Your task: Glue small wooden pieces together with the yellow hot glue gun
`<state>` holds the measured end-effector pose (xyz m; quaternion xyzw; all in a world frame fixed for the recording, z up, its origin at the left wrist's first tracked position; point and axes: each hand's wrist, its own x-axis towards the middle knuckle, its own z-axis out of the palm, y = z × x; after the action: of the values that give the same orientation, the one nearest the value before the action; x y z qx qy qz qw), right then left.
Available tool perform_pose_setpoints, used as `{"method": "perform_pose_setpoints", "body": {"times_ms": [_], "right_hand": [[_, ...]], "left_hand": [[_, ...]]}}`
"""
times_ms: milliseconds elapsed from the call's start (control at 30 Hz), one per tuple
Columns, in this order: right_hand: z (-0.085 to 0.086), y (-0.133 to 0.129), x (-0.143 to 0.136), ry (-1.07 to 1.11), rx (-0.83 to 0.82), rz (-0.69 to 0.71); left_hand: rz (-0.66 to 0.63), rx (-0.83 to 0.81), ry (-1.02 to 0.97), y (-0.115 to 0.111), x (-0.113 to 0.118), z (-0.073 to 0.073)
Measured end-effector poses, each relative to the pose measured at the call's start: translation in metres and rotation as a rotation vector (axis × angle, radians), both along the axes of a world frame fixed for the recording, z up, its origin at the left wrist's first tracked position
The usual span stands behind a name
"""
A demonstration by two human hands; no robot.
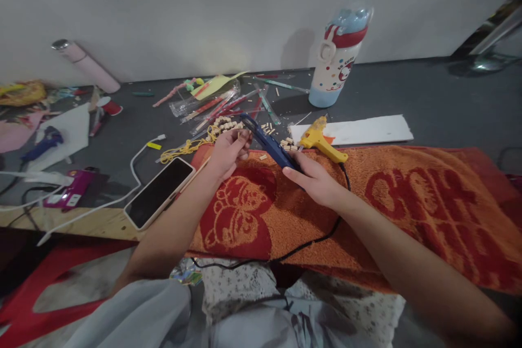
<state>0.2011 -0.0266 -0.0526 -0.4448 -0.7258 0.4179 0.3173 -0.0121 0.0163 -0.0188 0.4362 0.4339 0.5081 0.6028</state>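
Observation:
My right hand [316,176] is wrapped round a long dark blue hand tool [267,144], held at a slant above the towel; its exact kind I cannot make out. Close to the tool's far end, my left hand [232,151] has its fingers pinched together. Whatever they hold is too small to name. Short pale wooden pieces [289,144] lie scattered around and beyond the tool. Yellow cord [187,148] lies loosely tangled to the left of my left hand. A yellow glue gun [320,140] rests just beyond my right hand, partly on a white board [367,130].
An orange and red towel [310,228] covers the table's front, with a black cable across it. A phone [160,193] lies at the left. A tall bottle [338,60], plastic-wrapped sticks [220,106], a pink flask [87,65] and a purple power adapter [73,189] stand or lie around.

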Motion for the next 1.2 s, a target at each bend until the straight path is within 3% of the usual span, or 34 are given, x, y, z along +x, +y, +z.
{"method": "perform_pose_setpoints", "body": {"times_ms": [133, 600, 1200], "right_hand": [[-0.0020, 0.0001, 0.0012, 0.113, -0.059, 0.004], [0.0033, -0.0034, 0.0002, -0.161, 0.223, 0.032], [0.0031, -0.0033, -0.0004, -0.203, 0.223, 0.033]], "left_hand": [[0.022, -0.002, -0.002, -0.0005, 0.0009, 0.0024], [0.112, 0.045, 0.018, -0.0052, 0.0072, 0.0005], [0.113, 0.185, -0.046, -0.0038, 0.0081, -0.0066]]}}
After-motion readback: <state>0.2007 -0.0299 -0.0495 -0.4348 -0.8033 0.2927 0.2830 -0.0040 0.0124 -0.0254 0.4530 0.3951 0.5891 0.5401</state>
